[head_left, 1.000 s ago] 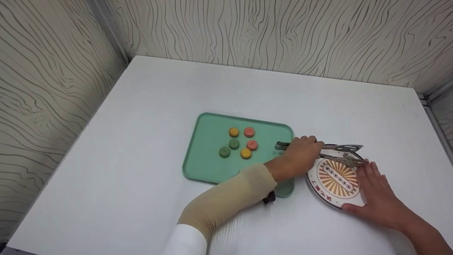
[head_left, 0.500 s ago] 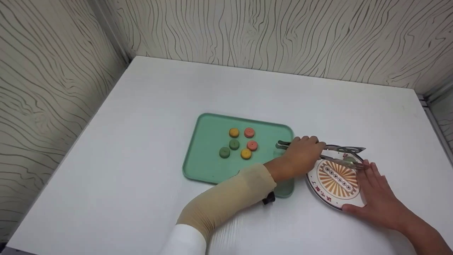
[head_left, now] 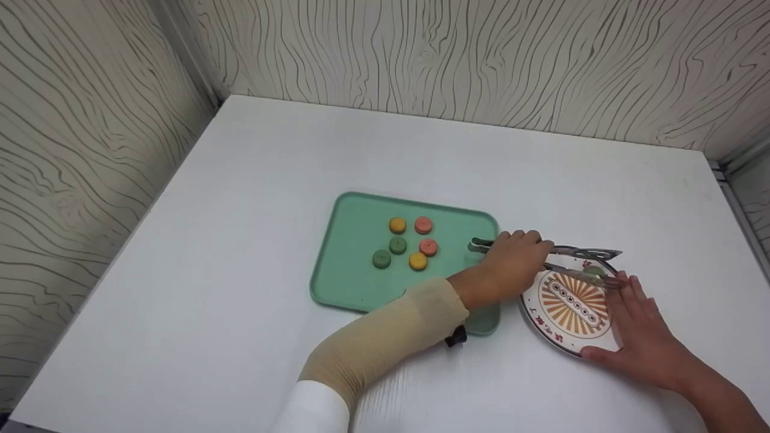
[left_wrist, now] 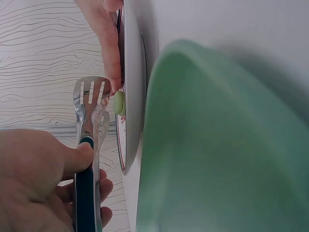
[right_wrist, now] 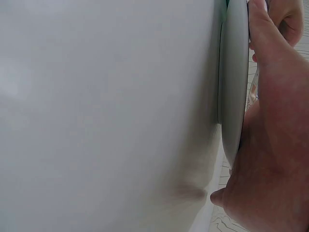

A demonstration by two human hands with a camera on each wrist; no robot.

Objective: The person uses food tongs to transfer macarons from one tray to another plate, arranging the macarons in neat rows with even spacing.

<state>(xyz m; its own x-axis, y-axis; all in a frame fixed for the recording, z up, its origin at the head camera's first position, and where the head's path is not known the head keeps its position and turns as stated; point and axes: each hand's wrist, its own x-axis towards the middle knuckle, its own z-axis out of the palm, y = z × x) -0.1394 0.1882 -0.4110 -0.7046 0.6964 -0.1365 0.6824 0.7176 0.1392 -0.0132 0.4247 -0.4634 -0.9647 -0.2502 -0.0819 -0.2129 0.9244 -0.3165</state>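
The white surface (head_left: 240, 240) is partly covered by a green tray (head_left: 349, 282), just beside which, on the person's right, a round printed plate (head_left: 544, 323) is placed. The plate is judged stiff, smooth and perhaps breakable, best steadied by its rim.

Over the plate's far part the slotted metal tongs (left_wrist: 85, 186) are held, their arms parted. They are likely light and springy, the bare metal slippery, so the dark handles are the better place for the fingers.

By the right hand (head_left: 640, 337) the plate's side is touched, fingers laid out fairly straight along the rim, thumb spread to the near edge. The tongs are gripped by the left hand (head_left: 514, 264), fingers curled round the handles.

Near the far rim, by the right fingertips, a green macaron (left_wrist: 119, 103) is seen on the plate, between the tong tips; whether it is touched cannot be told. Six other macarons (head_left: 418, 261) are spread on the tray. Such pieces would be light and possibly crumbly, best pinched gently by the sides.
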